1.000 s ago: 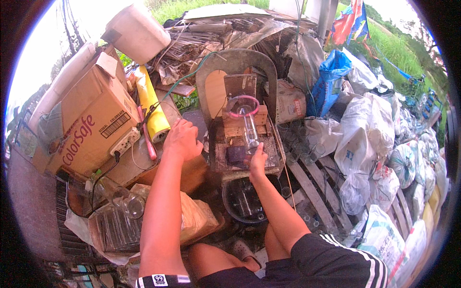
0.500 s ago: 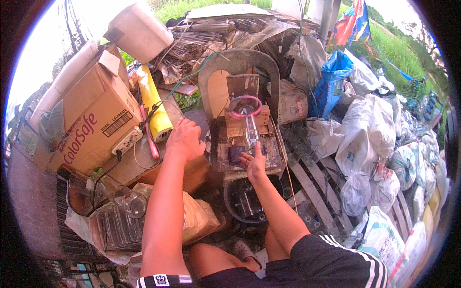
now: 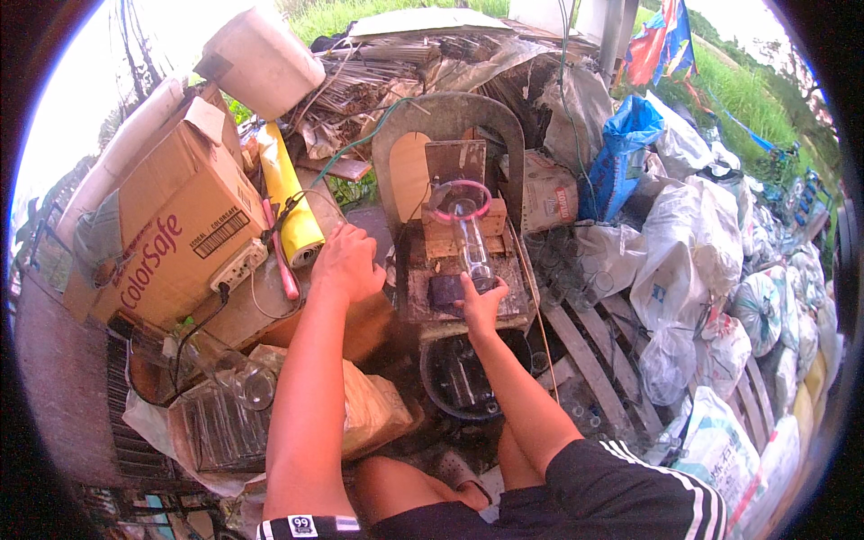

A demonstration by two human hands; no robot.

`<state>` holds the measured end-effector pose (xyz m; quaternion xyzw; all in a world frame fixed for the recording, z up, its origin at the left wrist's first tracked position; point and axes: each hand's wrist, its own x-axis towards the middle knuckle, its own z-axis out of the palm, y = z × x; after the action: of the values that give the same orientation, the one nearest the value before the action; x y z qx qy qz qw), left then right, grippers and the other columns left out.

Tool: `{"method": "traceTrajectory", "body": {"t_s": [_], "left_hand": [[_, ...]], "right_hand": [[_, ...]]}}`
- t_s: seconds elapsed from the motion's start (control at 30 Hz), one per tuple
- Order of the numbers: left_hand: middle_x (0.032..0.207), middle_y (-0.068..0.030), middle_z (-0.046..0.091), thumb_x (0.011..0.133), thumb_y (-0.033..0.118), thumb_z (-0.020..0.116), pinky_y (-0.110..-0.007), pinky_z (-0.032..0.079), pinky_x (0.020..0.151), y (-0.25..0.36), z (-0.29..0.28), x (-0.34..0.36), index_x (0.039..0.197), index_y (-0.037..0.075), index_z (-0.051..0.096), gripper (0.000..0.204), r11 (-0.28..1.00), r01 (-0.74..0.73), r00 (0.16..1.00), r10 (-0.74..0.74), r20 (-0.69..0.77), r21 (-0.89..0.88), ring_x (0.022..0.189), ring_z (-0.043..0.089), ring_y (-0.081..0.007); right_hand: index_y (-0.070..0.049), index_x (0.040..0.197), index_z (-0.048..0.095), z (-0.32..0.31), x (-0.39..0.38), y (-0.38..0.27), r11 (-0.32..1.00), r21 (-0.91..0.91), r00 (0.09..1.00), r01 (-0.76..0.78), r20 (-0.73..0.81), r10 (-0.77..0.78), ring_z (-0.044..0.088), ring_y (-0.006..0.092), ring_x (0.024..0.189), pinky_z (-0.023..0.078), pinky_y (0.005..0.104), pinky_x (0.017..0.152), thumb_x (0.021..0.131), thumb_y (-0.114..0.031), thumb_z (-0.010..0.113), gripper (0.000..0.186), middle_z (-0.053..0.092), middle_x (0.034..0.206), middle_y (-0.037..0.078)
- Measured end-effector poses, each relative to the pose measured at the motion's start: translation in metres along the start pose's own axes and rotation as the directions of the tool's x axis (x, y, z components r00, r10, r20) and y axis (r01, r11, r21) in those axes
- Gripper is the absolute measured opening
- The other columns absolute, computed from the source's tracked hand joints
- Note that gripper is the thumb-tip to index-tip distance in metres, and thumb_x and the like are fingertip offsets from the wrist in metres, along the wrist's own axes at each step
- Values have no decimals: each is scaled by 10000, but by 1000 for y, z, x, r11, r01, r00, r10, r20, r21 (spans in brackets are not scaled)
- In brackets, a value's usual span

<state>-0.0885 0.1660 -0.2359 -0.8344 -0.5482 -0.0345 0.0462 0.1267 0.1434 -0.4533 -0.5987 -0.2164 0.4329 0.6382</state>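
A clear glass bottle (image 3: 471, 241) lies along a wooden jig (image 3: 441, 241) on the seat of a worn chair. Around its far end sits a pink ring (image 3: 462, 200). My right hand (image 3: 481, 304) is at the bottle's near end, thumb on one side and fingers on the other, just beside a small dark block (image 3: 445, 290). Left of the chair, my left hand (image 3: 345, 261) is closed above a brown box, near a thin wire; what its fingers hold, if anything, is hidden.
Below the seat stands a black bucket (image 3: 463, 382) with glass inside. A cardboard box (image 3: 171, 225), a power strip (image 3: 238, 270) and a yellow roll (image 3: 292, 202) are on the left. Wooden slats (image 3: 594, 360) and filled white sacks (image 3: 684, 243) line the right.
My right hand has turned over, from palm sideways with fingers extended to thumb and fingers around the bottle's near end. My left hand stays in place.
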Motion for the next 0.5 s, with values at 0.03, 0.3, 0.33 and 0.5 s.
{"method": "traceTrajectory", "body": {"t_s": [0.03, 0.3, 0.33, 0.5], "left_hand": [[1136, -164, 719, 825, 273, 732, -474, 365, 1269, 0, 0, 0, 947, 35, 772, 271, 1000, 2, 1000, -2, 3, -2, 1264, 606, -337], [1160, -163, 721, 832, 285, 741, -472, 355, 1279, 2, -1, 0, 962, 37, 777, 283, 1000, 16, 1000, -17, 14, 7, 1281, 601, -328], [1162, -163, 721, 831, 285, 742, -472, 355, 1278, 2, -1, 0, 964, 37, 778, 284, 1000, 15, 1000, -15, 12, 10, 1282, 601, -328], [1159, -158, 723, 828, 290, 743, -468, 363, 1272, 1, -1, 0, 966, 38, 779, 289, 1000, 18, 1000, -18, 13, 10, 1278, 603, -327]], "right_hand": [[-60, 1516, 230, 0, 2, 3, 1000, 21, 1000, -8, 0, 8, 699, 259, 888, 571, 359, 607, 944, -444, 834, 916, 617, 1202, 209], [-98, 1550, 233, -9, 19, 7, 802, 395, 891, -448, 264, 369, 700, 284, 760, 576, 397, 670, 951, -697, 701, 968, 677, 1143, 187], [-100, 1555, 237, -13, 16, 4, 726, 450, 848, -520, 378, 372, 695, 282, 749, 573, 405, 687, 949, -755, 652, 984, 685, 1126, 178], [-80, 1579, 234, -21, 3, -9, 682, 401, 780, -612, 446, 438, 676, 265, 746, 555, 408, 730, 943, -880, 505, 1058, 706, 1085, 150]]}}
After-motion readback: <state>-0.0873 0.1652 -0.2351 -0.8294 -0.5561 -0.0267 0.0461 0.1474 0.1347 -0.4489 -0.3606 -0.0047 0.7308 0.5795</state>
